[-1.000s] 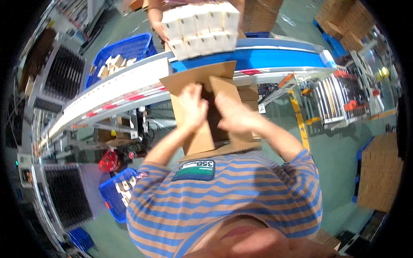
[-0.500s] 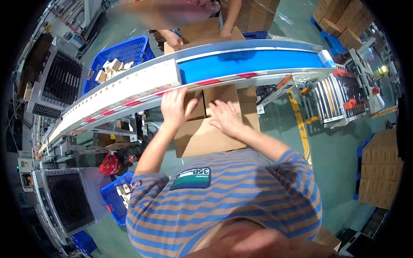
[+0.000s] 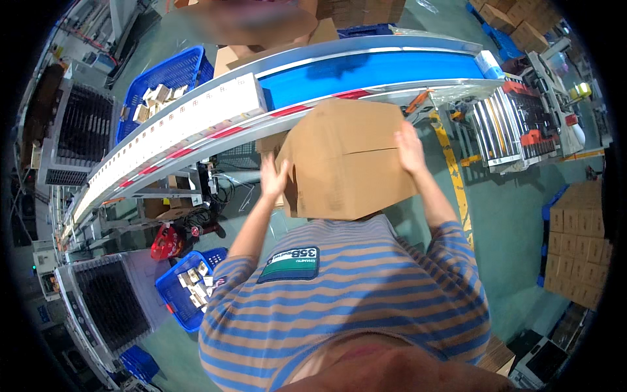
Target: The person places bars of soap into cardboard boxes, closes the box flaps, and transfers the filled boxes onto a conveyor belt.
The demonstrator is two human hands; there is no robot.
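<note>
Carton (image 3: 346, 163) at right fingers (image 3: 405, 137), interior hidden, co-worker (image 3: 261, 21) cropped

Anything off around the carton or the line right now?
Mildly: loose small boxes lie jumbled in the near blue basket and far blue basket, unlike the neat white row on the conveyor. Can't tell if they're damaged. No spill visible; the cardboard carton shows no obvious tear.

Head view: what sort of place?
Likely a factory packing area: a blue conveyor belt bearing white boxes, a cardboard carton being handled, and brown cartons stacked at right.
</note>
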